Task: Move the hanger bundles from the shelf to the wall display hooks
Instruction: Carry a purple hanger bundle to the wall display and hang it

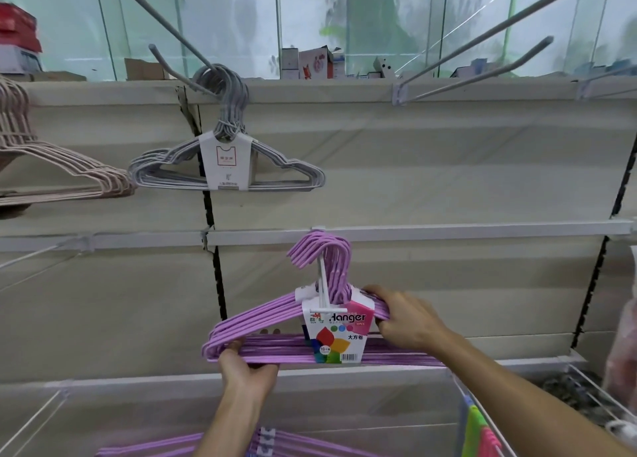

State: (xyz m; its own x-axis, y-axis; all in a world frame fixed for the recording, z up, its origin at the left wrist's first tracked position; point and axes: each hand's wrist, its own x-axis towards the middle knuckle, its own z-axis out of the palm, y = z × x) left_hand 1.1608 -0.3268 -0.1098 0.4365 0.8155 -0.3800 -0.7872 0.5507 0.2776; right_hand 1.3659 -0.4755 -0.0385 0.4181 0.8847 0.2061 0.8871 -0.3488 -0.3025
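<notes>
Purple hanger bundle (pixel 275 322) w/ white multicolour label (pixel 339 332); grey bundle (pixel 165 167); pink bundle (pixel 69 170).

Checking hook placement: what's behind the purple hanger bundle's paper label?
The white display hook passes in front of the label; purple plastic hangers sit behind it, their middle sections hidden.

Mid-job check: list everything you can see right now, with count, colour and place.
purple hanger bundle: one, purple with a white label, hooked on the white peg on the middle rail, held at both ends
grey hanger bundle: one, grey, hanging from an upper wall hook
pink hangers: one bunch, pale pink, far left edge
more purple hangers: one bunch, bottom edge
empty wall hooks: several, grey, upper right
boxes: several, mixed colours, top ledge
left hand: grips the bundle's left end
right hand: grips its right shoulder
</notes>
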